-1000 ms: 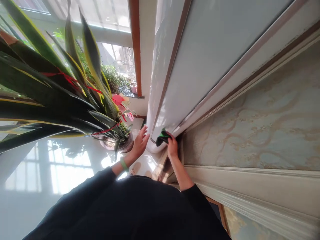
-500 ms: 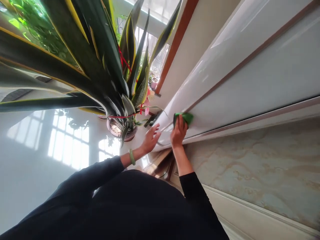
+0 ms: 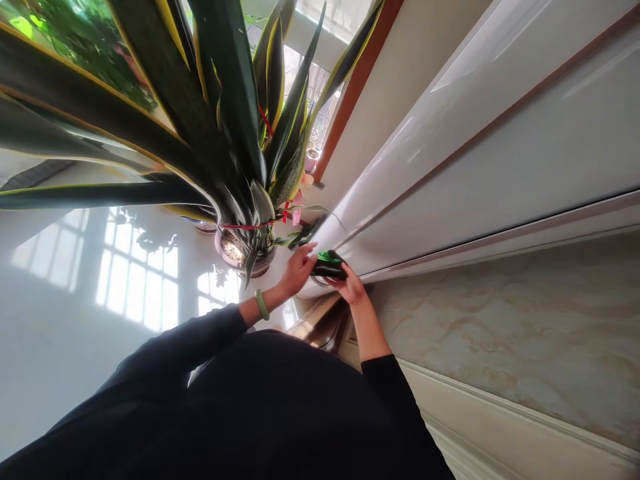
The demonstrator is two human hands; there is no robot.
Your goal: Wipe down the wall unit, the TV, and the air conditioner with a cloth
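Observation:
A green cloth with a dark side is stretched between my two hands, in front of the lower end of a tall glossy white panel. My right hand grips the cloth's right end, thumb on top. At the left end, the fingers of my left hand are bent and close on the cloth's edge; their tips are partly hidden. A pale green bangle circles my left wrist. The cloth looks folded or bunched, and it lies apart from most of the panel's face.
A large snake plant in a round pot stands close to my left hand, its long leaves reaching left and up. A brown wooden frame edges the window. Marble-patterned wall runs at right, and sunlit pale floor lies at left.
My right hand has drawn the cloth off the panel's face, down and left towards my left hand. The left hand's spread fingers have bent in to the cloth. The view has shifted slightly.

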